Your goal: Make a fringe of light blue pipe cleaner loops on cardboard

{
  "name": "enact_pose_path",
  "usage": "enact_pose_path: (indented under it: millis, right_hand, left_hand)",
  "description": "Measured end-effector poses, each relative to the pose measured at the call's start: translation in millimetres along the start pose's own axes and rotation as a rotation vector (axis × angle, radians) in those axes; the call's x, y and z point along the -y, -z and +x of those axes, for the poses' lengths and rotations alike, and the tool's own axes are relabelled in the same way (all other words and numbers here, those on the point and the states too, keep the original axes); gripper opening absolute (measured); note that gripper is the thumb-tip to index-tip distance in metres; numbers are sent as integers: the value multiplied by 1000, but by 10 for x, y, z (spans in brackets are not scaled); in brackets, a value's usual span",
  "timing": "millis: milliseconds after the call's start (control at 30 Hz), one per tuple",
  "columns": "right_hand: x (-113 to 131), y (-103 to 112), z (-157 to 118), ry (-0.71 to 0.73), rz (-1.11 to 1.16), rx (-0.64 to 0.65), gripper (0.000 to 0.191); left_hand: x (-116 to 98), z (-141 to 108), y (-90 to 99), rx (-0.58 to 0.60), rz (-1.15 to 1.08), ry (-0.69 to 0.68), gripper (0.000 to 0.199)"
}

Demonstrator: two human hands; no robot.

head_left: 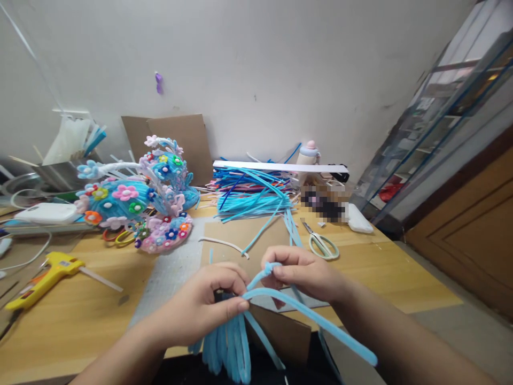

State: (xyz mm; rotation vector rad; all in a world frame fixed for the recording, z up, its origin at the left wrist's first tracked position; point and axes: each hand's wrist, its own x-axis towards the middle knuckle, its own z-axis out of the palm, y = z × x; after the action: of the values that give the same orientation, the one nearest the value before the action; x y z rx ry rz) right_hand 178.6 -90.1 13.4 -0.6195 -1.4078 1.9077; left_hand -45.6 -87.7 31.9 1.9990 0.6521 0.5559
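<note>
Light blue pipe cleaners [312,315] run between my two hands above the table's front edge. My left hand [214,299] is closed, thumb and fingers pinching the stems where they meet a bundle of looped blue pipe cleaners [230,347] hanging below it. My right hand [308,272] pinches the twisted, knotted end of one blue stem. From the left-hand pinch, a long loose stem curves out to the lower right under my right forearm. Behind the bundle, a piece of brown cardboard [284,331] shows partly.
Flower-covered pipe-cleaner baskets [120,203] stand at the left, behind a yellow glue gun [44,278]. A pile of blue pipe cleaners [252,198] lies at the back centre. Green-handled scissors [323,246] rest right of my hands. A bottle [308,155] stands by the wall.
</note>
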Motion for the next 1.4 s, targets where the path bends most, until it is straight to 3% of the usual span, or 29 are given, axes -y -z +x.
enact_pose_path:
  millis: [133, 267, 433, 667, 800, 1000, 1233, 1400]
  right_hand:
    - [-17, -15, 82, -70, 188, 77, 30]
    - [-56, -17, 170, -119, 230, 77, 26]
    - [-54, 0, 179, -48, 143, 121, 19]
    - [-11, 85, 127, 18, -1, 65, 15]
    - [32, 32, 84, 50, -220, -57, 17]
    - [20, -107, 59, 239, -722, -339, 18]
    - [-15, -70, 13, 75, -393, -197, 22]
    - [-45, -89, -12, 130, -476, -264, 17]
  left_hand:
    - [-6, -3, -10, 2, -13, -5, 20]
    - [6, 5, -24, 2, -37, -38, 18]
    - [37, 10, -13, 15, -43, -23, 20]
    - [51, -81, 45, -17, -53, -8, 20]
    - [43, -110, 51, -32, -59, -16, 21]
    - [59, -102, 35, -51, -78, -35, 20]
    - [52, -135, 86, -53, -61, -35, 18]
    - [22, -149, 72, -50, -66, -45, 18]
